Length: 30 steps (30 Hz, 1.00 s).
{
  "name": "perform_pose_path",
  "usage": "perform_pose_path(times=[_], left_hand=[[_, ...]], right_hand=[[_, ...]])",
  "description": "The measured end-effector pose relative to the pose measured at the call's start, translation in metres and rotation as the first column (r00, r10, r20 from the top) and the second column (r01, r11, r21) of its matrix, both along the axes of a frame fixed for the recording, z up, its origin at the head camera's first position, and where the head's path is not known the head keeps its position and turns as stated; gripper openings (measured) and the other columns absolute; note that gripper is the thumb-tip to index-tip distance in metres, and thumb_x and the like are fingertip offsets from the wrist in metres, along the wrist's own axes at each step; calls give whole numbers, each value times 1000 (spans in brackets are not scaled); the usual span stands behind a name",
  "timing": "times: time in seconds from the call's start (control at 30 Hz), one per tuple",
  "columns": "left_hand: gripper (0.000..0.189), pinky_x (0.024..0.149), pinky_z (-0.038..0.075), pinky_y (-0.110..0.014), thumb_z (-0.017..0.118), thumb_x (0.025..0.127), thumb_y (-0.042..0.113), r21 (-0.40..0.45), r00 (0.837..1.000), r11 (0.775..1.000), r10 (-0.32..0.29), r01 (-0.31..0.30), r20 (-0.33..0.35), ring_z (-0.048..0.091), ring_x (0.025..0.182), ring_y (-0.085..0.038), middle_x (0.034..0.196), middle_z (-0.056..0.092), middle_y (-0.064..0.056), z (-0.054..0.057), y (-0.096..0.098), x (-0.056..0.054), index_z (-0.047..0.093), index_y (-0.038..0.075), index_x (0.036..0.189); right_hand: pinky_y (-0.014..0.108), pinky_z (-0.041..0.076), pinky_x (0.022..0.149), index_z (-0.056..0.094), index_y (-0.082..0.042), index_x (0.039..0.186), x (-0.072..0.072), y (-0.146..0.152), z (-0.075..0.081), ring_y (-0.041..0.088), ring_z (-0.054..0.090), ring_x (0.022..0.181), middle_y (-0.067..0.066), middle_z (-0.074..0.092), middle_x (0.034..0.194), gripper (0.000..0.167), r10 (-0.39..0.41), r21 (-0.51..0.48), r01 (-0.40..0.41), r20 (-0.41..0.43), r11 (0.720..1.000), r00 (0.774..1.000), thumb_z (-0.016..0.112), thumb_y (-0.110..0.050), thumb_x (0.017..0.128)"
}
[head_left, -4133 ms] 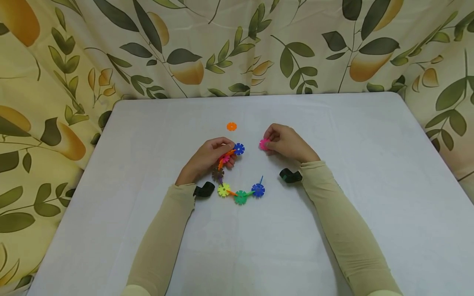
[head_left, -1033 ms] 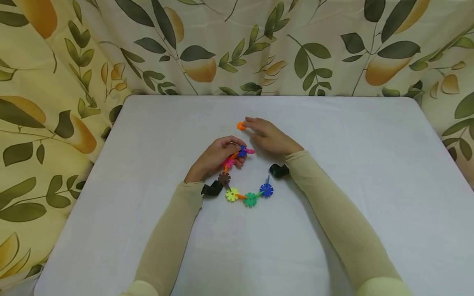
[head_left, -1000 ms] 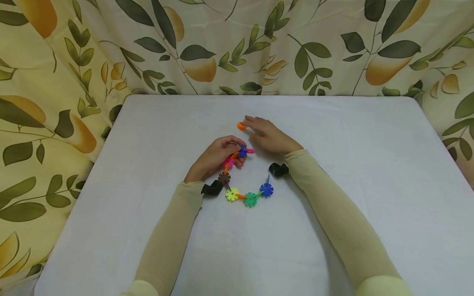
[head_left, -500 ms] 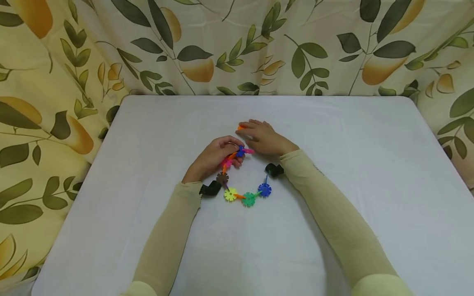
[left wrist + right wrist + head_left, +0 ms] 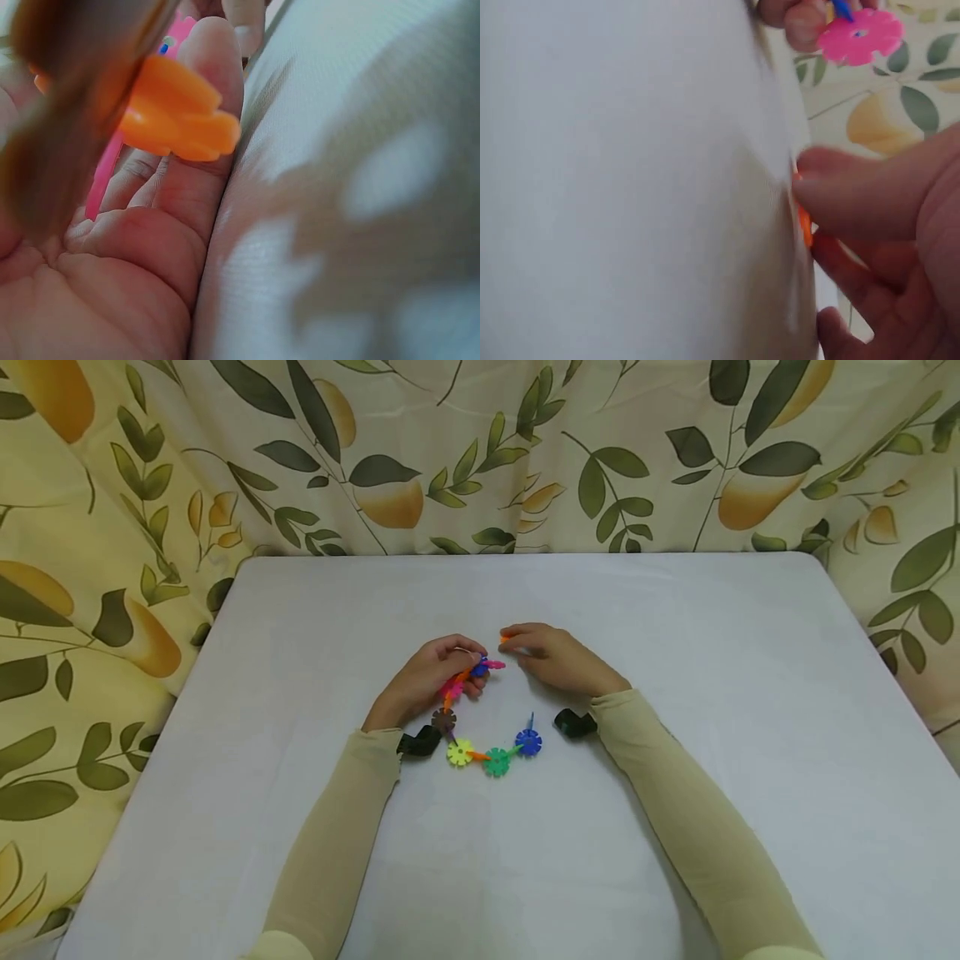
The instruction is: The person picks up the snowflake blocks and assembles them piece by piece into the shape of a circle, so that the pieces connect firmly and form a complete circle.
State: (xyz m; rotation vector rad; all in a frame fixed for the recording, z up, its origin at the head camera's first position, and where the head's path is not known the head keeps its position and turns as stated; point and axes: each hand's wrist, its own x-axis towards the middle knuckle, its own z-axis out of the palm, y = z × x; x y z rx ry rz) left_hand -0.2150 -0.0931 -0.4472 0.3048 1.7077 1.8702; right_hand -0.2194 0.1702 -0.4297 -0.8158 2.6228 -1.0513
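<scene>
My left hand [image 5: 431, 677] pinches the upper end of a curved chain of notched interlocking plastic discs, at a blue disc [image 5: 481, 668]. A pink disc [image 5: 861, 36] sticks out from that blue one, clear of the fingertips. Lower in the chain come a brown disc [image 5: 443, 720], a yellow disc [image 5: 460, 753], a green disc [image 5: 497, 762] and another blue disc [image 5: 528, 742]. In the left wrist view an orange disc [image 5: 180, 116] of the chain lies over the fingers. My right hand [image 5: 566, 658] holds a separate orange disc [image 5: 506, 640] low at the tabletop; fingers mostly hide it.
The white-covered table [image 5: 675, 610] spreads around the chain. Behind it hangs a leaf-patterned curtain [image 5: 465, 443]. Black wrist-camera mounts [image 5: 420, 742] sit under both wrists, the left one close beside the brown disc.
The right hand first held the pink disc, now joined to the chain's upper blue disc. It then reached the loose orange disc and brought it nearer. The left hand keeps its grip.
</scene>
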Motion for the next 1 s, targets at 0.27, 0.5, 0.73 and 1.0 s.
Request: perform_pose_path(times=[0.27,0.5,0.73,1.0], left_hand=[[27,82,64,-33,60,111,17,2,1000,1000,-2,2,9,73,80,-26,108,71,-25,-3,0,0,60,-2,131],[27,84,63,-32,61,111,16,1,1000,1000,-4,4,4,74,81,-26,109,71,-25,1,-1,0,59,-2,132],[23,83,64,-33,65,108,7,37,1000,999,-17,16,1,73,81,-26,106,72,-24,1,1,0,56,-2,127],[20,83,64,-34,64,108,5,34,1000,999,-16,16,-10,74,81,-27,105,73,-24,0,1,-1,56,0,126]], right_hand=[[53,45,110,78,1,121,5,12,-10,36,60,122,17,73,123,30,-136,-117,127,-73,985,988,71,11,93],[46,48,91,71,5,126,6,13,-2,35,54,104,20,62,115,30,-203,-7,203,23,979,979,73,1,96],[42,48,84,72,3,113,8,21,3,32,58,96,17,63,104,16,-241,9,241,31,970,970,74,-1,97],[28,50,73,72,1,103,8,35,9,25,61,81,13,70,92,7,-329,-25,335,127,942,936,71,-6,102]])
